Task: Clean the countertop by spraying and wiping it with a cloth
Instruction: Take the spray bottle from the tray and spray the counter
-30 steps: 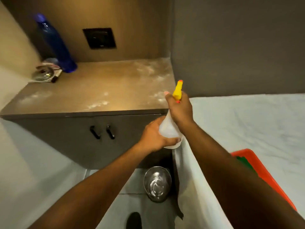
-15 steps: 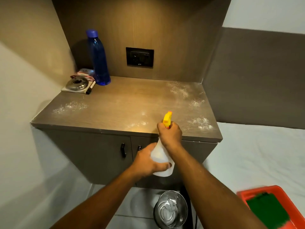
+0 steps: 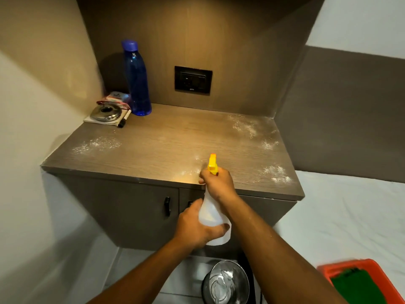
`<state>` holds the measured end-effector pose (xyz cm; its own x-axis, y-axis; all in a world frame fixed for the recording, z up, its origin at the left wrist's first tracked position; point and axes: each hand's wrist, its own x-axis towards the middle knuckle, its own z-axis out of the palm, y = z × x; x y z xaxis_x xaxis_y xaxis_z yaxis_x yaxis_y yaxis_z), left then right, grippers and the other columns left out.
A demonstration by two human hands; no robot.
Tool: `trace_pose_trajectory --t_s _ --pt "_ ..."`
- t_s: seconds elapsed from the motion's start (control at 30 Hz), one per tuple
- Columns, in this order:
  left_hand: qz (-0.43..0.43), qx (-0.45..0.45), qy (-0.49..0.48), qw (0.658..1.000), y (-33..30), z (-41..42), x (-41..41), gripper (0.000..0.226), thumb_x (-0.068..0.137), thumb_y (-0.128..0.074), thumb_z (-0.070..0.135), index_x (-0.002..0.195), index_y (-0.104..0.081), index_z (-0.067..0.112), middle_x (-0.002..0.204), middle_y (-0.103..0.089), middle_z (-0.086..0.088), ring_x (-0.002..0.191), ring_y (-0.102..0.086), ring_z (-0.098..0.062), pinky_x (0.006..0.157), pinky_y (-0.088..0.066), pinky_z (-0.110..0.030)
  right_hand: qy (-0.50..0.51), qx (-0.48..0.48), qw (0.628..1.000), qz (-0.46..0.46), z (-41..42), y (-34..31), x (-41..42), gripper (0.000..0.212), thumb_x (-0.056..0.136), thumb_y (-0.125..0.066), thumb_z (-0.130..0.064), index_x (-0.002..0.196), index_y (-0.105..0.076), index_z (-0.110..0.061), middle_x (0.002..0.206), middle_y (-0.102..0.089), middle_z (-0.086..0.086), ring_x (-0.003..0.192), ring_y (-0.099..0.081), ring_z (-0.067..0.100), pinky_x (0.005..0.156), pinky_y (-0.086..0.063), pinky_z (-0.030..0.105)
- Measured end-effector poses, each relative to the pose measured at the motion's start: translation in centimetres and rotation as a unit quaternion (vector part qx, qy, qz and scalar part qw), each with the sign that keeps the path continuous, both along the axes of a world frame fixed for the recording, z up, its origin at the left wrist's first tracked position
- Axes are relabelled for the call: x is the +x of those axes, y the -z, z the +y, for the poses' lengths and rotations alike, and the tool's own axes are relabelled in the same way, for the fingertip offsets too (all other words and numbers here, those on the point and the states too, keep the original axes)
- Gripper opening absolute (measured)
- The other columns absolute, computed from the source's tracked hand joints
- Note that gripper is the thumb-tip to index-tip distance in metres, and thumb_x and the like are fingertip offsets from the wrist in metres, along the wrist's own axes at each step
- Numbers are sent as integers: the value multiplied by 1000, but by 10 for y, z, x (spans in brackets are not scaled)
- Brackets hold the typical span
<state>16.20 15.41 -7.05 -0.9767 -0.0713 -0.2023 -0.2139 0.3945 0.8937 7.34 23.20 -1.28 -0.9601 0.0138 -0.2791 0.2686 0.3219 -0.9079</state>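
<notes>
Presently my right hand [image 3: 219,185] was clenched round the neck of the spray bottle [image 3: 213,224], yellow nozzle toward the countertop [image 3: 175,145]; my left hand [image 3: 195,229] gripped the white body from below, thumb across it; the bottle hung just off the countertop's front edge, above the cabinet doors; white powder lay near the front-left corner, along the right edge and by the nozzle; a blue bottle [image 3: 137,80] stood upright at the back-left corner, beside a steel lid [image 3: 106,113]; a green cloth [image 3: 359,286] lay in an orange tray [image 3: 388,279].
</notes>
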Motion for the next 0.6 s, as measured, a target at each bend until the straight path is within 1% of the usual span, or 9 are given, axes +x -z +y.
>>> trace_pose_trajectory --t_s 0.07,0.13,0.2,0.23,0.27,0.33,0.43,0.53,0.6 --pt "-9 -32 -37 999 1 -10 4 71 43 -79 63 103 -48 39 98 -60 15 92 -61 -8 77 -54 -27 -17 10 1000 4 -17 -1 2 16 81 -58 -23 72 -63 -11 71 -71 11 74 -68 33 76 -56 46" --pt "-18 -48 -67 996 1 -23 7 82 42 -77 65 113 -50 33 100 -59 14 92 -59 -9 74 -51 -25 -46 -13 999 -15 -35 -2 4 13 81 -58 -18 71 -61 -11 67 -68 13 62 -63 29 70 -57 45" --pt "-27 -62 -88 994 0 -39 13 95 41 -75 66 125 -47 29 101 -53 14 91 -53 -7 70 -42 -17 -97 -44 994 -38 -54 -5 5 10 82 -59 -16 79 -64 -8 74 -66 13 67 -60 24 72 -56 45" --pt "-34 -66 -104 992 1 -48 17 100 42 -75 66 130 -45 28 103 -52 13 92 -52 -8 70 -39 -17 -128 -44 990 -41 -65 -6 5 10 83 -60 -17 82 -65 -8 78 -65 13 71 -60 23 75 -56 45" --pt "-40 -66 -121 990 1 -58 22 105 43 -76 67 134 -42 27 109 -54 9 97 -52 -10 73 -40 -18 -155 -44 986 -41 -77 -6 6 12 84 -60 -17 84 -66 -7 79 -65 13 73 -60 22 77 -55 45" --pt "-40 -66 -151 986 1 -75 31 110 45 -76 69 138 -39 24 125 -55 2 110 -55 -17 83 -46 -26 -184 -46 981 -46 -103 -4 10 19 86 -58 -20 89 -68 -4 78 -70 13 70 -64 22 77 -57 46" --pt "-37 -88 -200 975 -5 -98 39 102 54 -80 63 139 -39 23 133 -55 -3 119 -53 -23 94 -44 -35 -207 -44 976 -43 -141 -4 18 22 89 -57 -24 91 -66 -5 70 -69 11 63 -65 21 74 -59 47" --pt "-39 -86 -229 969 -14 -122 38 88 61 -81 54 135 -43 25 131 -57 -4 120 -53 -23 94 -43 -36 -233 -60 970 -21 -173 -9 18 23 87 -59 -24 96 -67 -4 81 -65 12 74 -61 23 74 -55 43" --pt "-27 -77 -248 965 -15 -138 42 85 61 -82 53 133 -45 26 128 -59 -2 116 -55 -22 88 -44 -34 -263 -52 963 -11 -191 -11 17 26 84 -59 -24 94 -69 -2 84 -66 12 77 -61 24 74 -53 41"
